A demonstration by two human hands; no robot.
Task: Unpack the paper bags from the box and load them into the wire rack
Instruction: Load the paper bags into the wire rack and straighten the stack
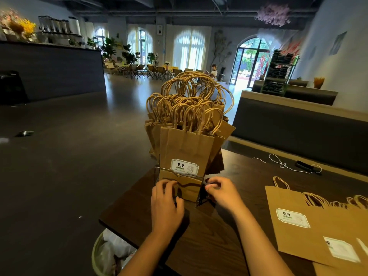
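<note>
A dark wooden table (209, 236) stretches before me in a dim café hall. A white cord (278, 163) trails across its far side, ending near a small black device (307, 167). A lined wastebasket (107, 253) stands at the table's near left corner. Beyond, a long dark counter (51, 68) carries yellow flowers (25, 26) and dispensers (57, 24). Folding chairs (151, 70) cluster beneath arched windows (189, 48); a distant person (214, 71) is near the open glass door (251, 60). A padded bench (298, 130) borders my right.
</note>
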